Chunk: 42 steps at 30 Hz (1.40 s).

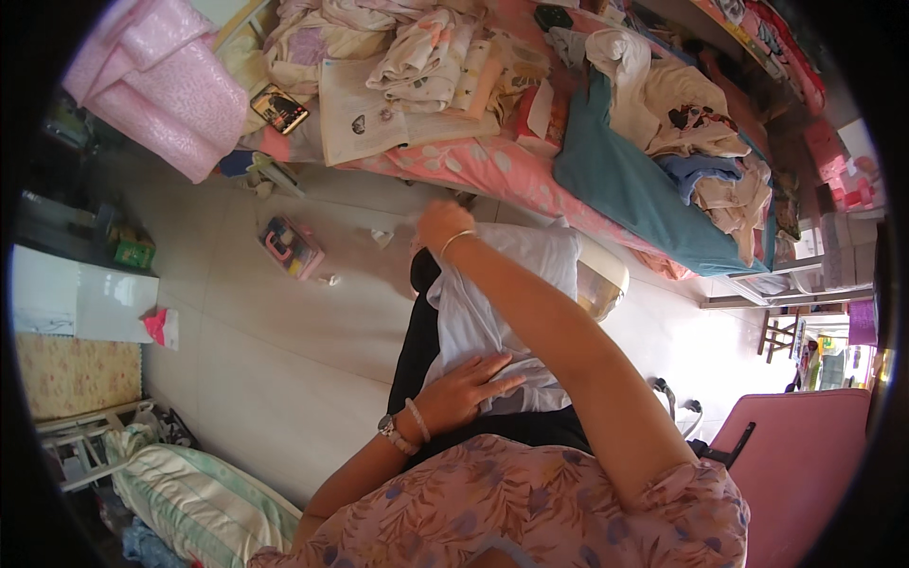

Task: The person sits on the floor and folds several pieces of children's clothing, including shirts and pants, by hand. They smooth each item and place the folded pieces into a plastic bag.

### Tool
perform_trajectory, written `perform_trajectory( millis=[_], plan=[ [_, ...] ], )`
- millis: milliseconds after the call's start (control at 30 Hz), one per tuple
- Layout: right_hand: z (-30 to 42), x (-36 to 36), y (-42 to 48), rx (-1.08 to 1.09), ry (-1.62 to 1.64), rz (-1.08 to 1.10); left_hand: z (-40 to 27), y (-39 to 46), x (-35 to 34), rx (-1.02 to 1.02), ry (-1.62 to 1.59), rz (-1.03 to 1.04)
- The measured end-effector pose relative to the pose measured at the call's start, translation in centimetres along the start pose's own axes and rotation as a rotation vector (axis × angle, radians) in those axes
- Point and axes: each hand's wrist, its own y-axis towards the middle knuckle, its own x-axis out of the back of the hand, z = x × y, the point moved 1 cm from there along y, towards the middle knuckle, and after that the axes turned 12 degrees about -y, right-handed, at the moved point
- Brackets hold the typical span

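A white cloth garment [508, 284] lies rumpled across my lap, over black trousers [410, 341]. My left hand [465, 390], with a watch and bracelets at the wrist, rests on the near part of this cloth, palm down and fingers apart. Above the far left part of the cloth, by my knee, is my right hand [445, 226], curled and slightly blurred, with a bangle on its wrist. Whether its fingers pinch anything small is not visible. My right forearm crosses in front of part of the cloth.
A bed [454, 160] ahead bears folded clothes [426, 64], an open book [362, 117], a phone [279, 108] and a tissue pack [537, 117]. On the tiled floor sit a pink box [291, 246] and paper scraps [382, 237]. A cream bin [603, 277] stands beyond my lap; a pink chair [795, 468] is at right.
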Motion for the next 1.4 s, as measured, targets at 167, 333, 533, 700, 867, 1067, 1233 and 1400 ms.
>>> perform_trajectory(
  millis=[167,333,533,700,867,1067,1233,1400],
  plan=[
    [-11.1,0.6,2.2,-0.361,0.519,-0.259,-1.1,0.1,0.3,0.11,0.118,-0.169],
    [-9.3,3.3,-4.1,-0.157,0.491,-0.413,-1.9,-0.6,0.6,0.185,0.257,-0.18],
    [-11.7,3.6,-6.8,0.006,-0.184,-0.097,-1.5,0.6,0.2,0.101,0.37,0.021],
    [-22.3,7.1,-14.1,-0.106,0.506,-0.522,-1.9,1.1,2.5,0.149,0.055,0.042],
    [-30.9,-3.1,-30.5,-0.949,1.09,0.078,-4.3,6.6,3.3,-0.008,0.069,-0.195],
    [-24.4,-5.2,-37.0,-0.988,1.479,0.677,-4.4,8.3,-4.0,0.021,0.155,0.201],
    [-24.4,-6.4,-32.6,-0.697,1.943,0.256,-5.7,9.8,-5.2,0.33,0.131,0.354],
    [-20.4,6.1,-31.4,-0.457,2.128,-0.21,-3.7,8.7,-5.6,0.458,-0.434,0.172]
  ],
)
